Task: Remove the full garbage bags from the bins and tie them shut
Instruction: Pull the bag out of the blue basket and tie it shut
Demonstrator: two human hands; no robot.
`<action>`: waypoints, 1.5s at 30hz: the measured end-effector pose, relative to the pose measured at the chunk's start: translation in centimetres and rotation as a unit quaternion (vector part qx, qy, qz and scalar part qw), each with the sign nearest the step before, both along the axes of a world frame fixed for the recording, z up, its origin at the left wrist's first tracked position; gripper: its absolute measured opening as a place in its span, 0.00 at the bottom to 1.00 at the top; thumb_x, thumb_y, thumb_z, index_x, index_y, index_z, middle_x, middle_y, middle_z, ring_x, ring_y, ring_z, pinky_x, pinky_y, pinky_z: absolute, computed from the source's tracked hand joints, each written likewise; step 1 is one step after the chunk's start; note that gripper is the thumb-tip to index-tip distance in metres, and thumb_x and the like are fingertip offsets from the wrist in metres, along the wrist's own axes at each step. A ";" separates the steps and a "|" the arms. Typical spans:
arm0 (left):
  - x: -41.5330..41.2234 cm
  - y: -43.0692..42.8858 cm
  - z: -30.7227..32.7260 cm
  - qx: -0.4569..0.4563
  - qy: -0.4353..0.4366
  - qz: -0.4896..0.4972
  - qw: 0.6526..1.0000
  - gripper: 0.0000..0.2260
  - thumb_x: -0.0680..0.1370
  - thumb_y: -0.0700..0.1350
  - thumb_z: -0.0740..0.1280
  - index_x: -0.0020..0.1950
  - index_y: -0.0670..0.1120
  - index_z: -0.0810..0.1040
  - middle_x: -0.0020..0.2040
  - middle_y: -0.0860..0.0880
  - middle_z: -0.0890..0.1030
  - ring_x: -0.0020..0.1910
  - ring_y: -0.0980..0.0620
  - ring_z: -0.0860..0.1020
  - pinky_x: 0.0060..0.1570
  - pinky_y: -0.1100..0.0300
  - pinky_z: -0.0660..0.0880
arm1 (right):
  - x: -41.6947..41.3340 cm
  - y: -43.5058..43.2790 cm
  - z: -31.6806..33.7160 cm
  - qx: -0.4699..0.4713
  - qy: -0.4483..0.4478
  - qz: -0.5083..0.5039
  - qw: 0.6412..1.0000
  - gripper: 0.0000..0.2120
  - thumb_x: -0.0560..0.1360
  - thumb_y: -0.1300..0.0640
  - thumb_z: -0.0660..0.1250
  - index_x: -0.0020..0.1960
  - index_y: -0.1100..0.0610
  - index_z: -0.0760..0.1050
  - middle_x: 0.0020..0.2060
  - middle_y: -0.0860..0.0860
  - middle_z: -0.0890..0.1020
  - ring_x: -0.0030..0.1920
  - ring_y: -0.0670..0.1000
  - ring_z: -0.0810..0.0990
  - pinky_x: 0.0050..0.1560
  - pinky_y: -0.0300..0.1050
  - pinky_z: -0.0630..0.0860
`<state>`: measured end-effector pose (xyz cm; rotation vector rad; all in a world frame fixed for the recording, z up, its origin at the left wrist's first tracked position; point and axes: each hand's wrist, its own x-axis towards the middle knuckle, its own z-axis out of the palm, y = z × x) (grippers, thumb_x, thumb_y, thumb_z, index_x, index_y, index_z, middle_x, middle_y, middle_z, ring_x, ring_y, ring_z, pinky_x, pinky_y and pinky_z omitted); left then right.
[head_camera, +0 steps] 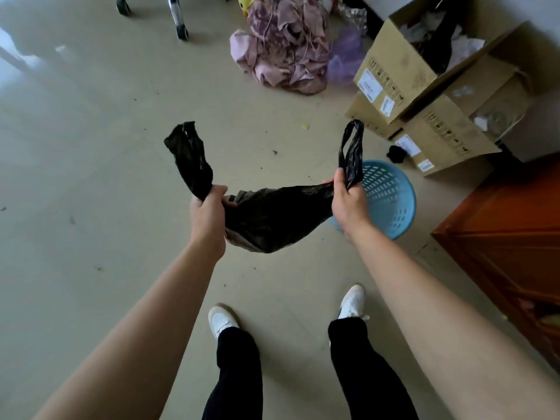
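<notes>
A black garbage bag [269, 219] hangs in the air in front of me, stretched between both hands. My left hand [209, 212] grips its left handle, whose loose end sticks up above the fist. My right hand [348, 204] grips the right handle, a loop standing up above the fingers. The bag's body sags between them, with something pale showing at its lower left. A blue perforated plastic bin [391, 198] stands on the floor just right of my right hand, partly hidden behind it.
Open cardboard boxes [424, 95] are stacked at the right. A pile of pink cloth [281, 53] lies at the back. A wooden cabinet [512, 237] stands at the right edge. Chair casters [181, 31] are at the top left. My feet stand below the bag.
</notes>
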<state>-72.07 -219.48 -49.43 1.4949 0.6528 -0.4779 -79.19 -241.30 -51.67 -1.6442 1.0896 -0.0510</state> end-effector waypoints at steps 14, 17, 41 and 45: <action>1.3 -1.4 -23.2 -0.025 -0.071 0.074 0.994 0.13 0.84 0.52 0.60 0.49 0.43 0.71 0.24 0.51 0.70 0.27 0.47 0.78 0.34 0.57 0.79 | 2.0 0.5 -24.0 -0.082 0.008 0.143 0.986 0.14 0.83 0.43 0.54 0.50 0.50 0.73 0.36 0.44 0.75 0.45 0.52 0.75 0.47 0.43 0.67; 1.5 -1.9 -30.6 -0.038 -0.022 0.073 0.996 0.14 0.83 0.54 0.60 0.46 0.45 0.70 0.23 0.54 0.63 0.21 0.54 0.63 0.24 0.61 0.66 | 1.4 0.5 -30.8 -0.090 0.001 0.144 0.985 0.17 0.84 0.45 0.55 0.50 0.56 0.75 0.39 0.49 0.79 0.47 0.55 0.78 0.46 0.43 0.68; 5.9 -3.8 -46.0 -0.129 -0.166 -0.180 0.961 0.07 0.78 0.44 0.70 0.46 0.42 0.76 0.28 0.51 0.61 0.23 0.56 0.59 0.20 0.65 0.59 | 5.5 0.4 -44.7 -0.218 -0.053 0.474 0.851 0.20 0.80 0.34 0.53 0.56 0.49 0.69 0.46 0.54 0.83 0.48 0.59 0.81 0.51 0.56 0.77; 5.4 -4.2 -46.4 -0.181 -0.196 -0.085 0.960 0.16 0.82 0.39 0.62 0.35 0.46 0.64 0.26 0.52 0.61 0.22 0.57 0.58 0.21 0.64 0.60 | 4.3 -0.1 -45.8 -0.232 -0.063 0.474 0.847 0.15 0.80 0.39 0.60 0.51 0.50 0.70 0.41 0.51 0.82 0.43 0.52 0.80 0.46 0.50 0.76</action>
